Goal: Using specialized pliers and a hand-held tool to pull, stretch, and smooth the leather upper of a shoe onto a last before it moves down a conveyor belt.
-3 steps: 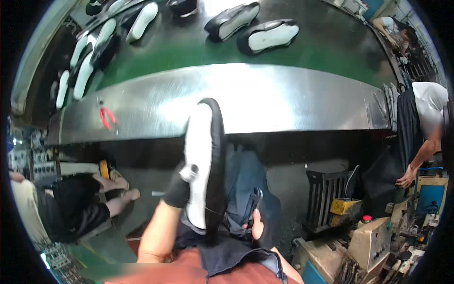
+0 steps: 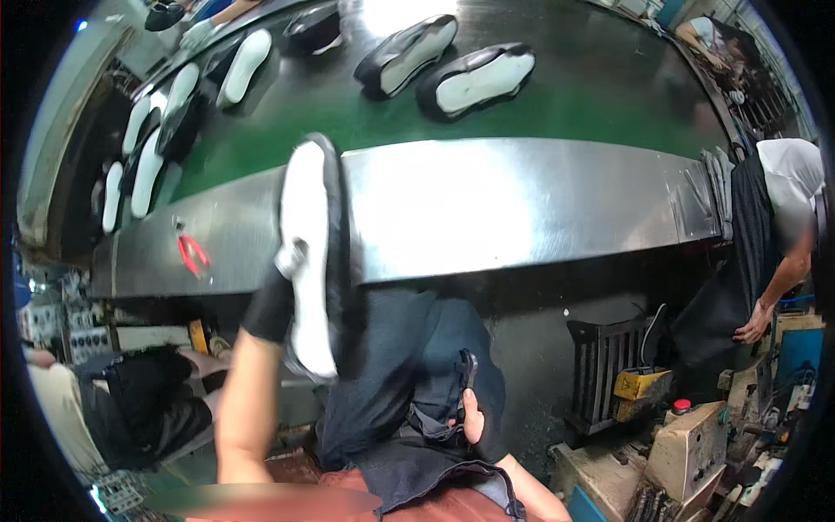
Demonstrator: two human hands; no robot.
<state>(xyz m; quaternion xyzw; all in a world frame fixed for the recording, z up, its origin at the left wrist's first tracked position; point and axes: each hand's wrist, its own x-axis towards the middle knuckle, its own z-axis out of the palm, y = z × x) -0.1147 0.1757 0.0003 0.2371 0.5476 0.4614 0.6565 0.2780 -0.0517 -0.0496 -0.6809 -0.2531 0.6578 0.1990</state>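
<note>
A black shoe upper with a white sole-shaped face (image 2: 310, 196) is in my left hand (image 2: 287, 259), its white side up and its toe pointing away from me. My left hand wears a dark glove or cuff, and its closed fingers grip the shoe's left edge at mid-length. The shoe's toe end is over the metal ledge. My right hand (image 2: 472, 416) is low beside my thigh, closed round a slim black tool (image 2: 470, 370) whose kind I cannot make out. Pliers with red handles (image 2: 193, 257) lie on the ledge to the left.
Beyond the steel ledge (image 2: 522, 200) runs a green belt (image 2: 383, 130) carrying several black shoes (image 2: 487, 83). A person (image 2: 770, 252) bends at the right, near a beige machine with a red button (image 2: 681, 406). Another person (image 2: 130, 391) sits at the left.
My left hand has carried the shoe forward and left, toward the belt. My right hand keeps the black tool in about the same place. The whole view has shifted slightly.
</note>
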